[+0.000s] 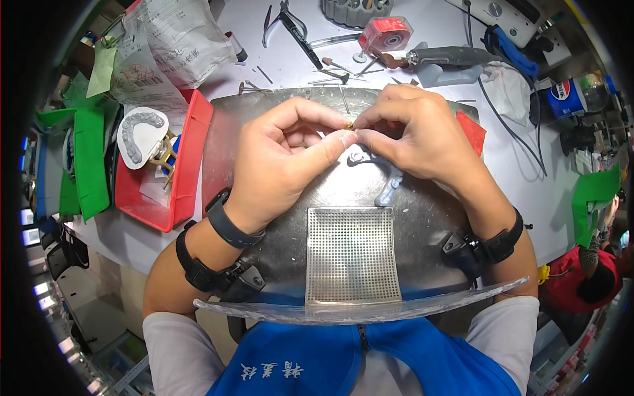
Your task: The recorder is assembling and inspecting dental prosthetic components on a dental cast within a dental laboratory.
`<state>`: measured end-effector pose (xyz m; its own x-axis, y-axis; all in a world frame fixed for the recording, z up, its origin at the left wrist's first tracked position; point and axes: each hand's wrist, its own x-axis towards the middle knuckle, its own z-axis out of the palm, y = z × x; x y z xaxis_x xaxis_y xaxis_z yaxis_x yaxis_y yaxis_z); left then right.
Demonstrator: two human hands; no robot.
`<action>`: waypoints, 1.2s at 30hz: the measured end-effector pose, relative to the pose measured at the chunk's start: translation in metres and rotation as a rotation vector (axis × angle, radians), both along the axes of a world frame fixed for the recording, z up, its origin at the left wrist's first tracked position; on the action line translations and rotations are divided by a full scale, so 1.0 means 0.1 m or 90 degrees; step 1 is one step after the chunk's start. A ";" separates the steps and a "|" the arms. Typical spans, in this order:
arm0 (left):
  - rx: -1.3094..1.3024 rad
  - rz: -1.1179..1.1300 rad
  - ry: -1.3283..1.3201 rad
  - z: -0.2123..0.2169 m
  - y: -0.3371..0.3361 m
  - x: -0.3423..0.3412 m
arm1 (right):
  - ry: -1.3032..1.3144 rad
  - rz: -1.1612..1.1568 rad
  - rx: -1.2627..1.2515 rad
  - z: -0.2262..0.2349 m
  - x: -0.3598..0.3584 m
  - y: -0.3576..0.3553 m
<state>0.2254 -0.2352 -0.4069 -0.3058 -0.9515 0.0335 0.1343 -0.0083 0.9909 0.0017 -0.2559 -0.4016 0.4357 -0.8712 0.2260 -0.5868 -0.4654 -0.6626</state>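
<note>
Above the centre of the frame, a small gold-coloured piece pinched at two hands' fingertips

Just above the middle of the frame, the small gold-coloured piece [349, 126] sits where the fingertips meet, over the left thumb tip and between the two index fingers. The left hand [281, 145] grasps it from the left with thumb and index finger; the right hand [416, 132] pinches it from the right in the same way. Their tips hide most of it, so its shape cannot be told.

Just below the fingertips, a grey-blue curved piece [389, 188] with a pale knob at its upper end lies on a metal work surface [271, 267]. Lower in the middle is a square perforated plate [351, 254]; right of the right hand lies a red scrap [471, 134].

At left, a red tray [189, 178] holds a white-based dental model [142, 139] on a gold-coloured frame. Along the top are pliers [291, 18], a ridged grey holder [356, 14], a red tape dispenser [387, 33] and a dark handpiece [452, 55] on a pale rest. A bottle [574, 96] lies at upper right.
</note>
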 end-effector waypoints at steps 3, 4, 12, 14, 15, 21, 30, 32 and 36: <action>0.018 -0.004 -0.012 0.06 0.02 0.00 | -0.097 -0.014 -0.012 0.09 -0.05 0.08; 0.018 -0.002 -0.011 0.06 0.02 0.01 | -0.160 -0.027 0.003 0.12 -0.09 0.12; -0.093 -0.043 -0.090 0.05 0.08 0.04 | -0.337 0.068 -0.009 0.06 -0.02 0.24; -0.102 -0.042 -0.113 0.05 0.09 0.04 | -0.340 0.065 -0.001 0.05 -0.02 0.26; -0.113 -0.042 -0.139 0.06 0.09 0.05 | -0.345 0.062 0.003 0.05 -0.02 0.26; -0.149 -0.040 -0.177 0.05 0.09 0.08 | -0.306 0.068 -0.015 0.04 -0.02 0.26; -0.195 -0.013 -0.232 0.06 0.09 0.06 | -0.253 0.065 -0.026 0.03 -0.06 0.24; -0.204 -0.015 -0.228 0.05 0.09 0.05 | -0.256 0.068 -0.020 0.03 -0.07 0.24; -0.215 0.003 -0.214 0.04 0.10 0.03 | -0.256 0.062 0.013 0.05 -0.08 0.26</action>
<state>0.2288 -0.2250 -0.4029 -0.3482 -0.9059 0.2411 -0.1943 0.3213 0.9268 -0.0063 -0.2299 -0.3970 0.3966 -0.8366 0.3779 -0.2331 -0.4899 -0.8401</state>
